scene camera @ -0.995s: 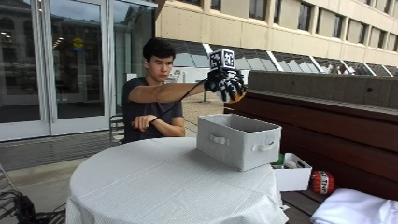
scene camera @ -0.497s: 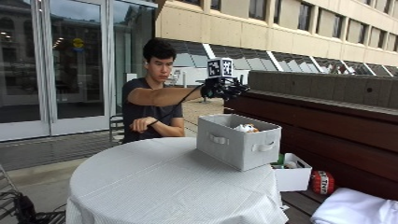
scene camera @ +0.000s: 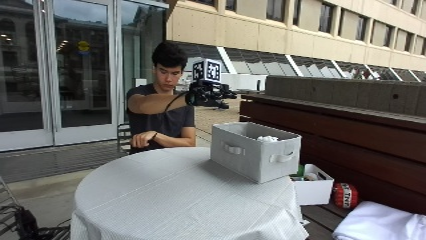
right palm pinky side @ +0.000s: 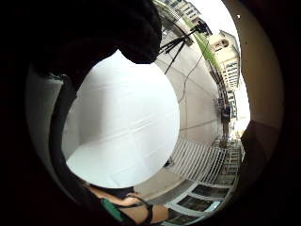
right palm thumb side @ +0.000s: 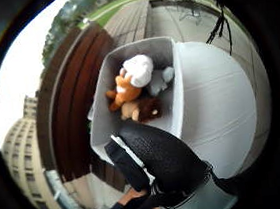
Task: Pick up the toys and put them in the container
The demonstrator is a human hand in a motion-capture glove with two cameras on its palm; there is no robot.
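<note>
several soft plush toys (right palm thumb side: 135, 87) are seen lying inside the grey fabric container (scene camera: 255, 150) on the round white-clothed table (scene camera: 166, 200), directly below the raised black-gloved right hand (scene camera: 208, 94), whose fingers are relaxed and hold nothing.

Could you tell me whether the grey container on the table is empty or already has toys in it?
Not empty. The container holds several plush toys: an orange one, a white one and a brown one.

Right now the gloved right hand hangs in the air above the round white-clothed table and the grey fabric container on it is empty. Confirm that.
Not quite: the grey fabric container is not empty. The right thumb side palm view shows toys inside, among them an orange plush toy and a white plush toy. The rest holds: the gloved right hand hangs in the air above the round white-clothed table.
</note>
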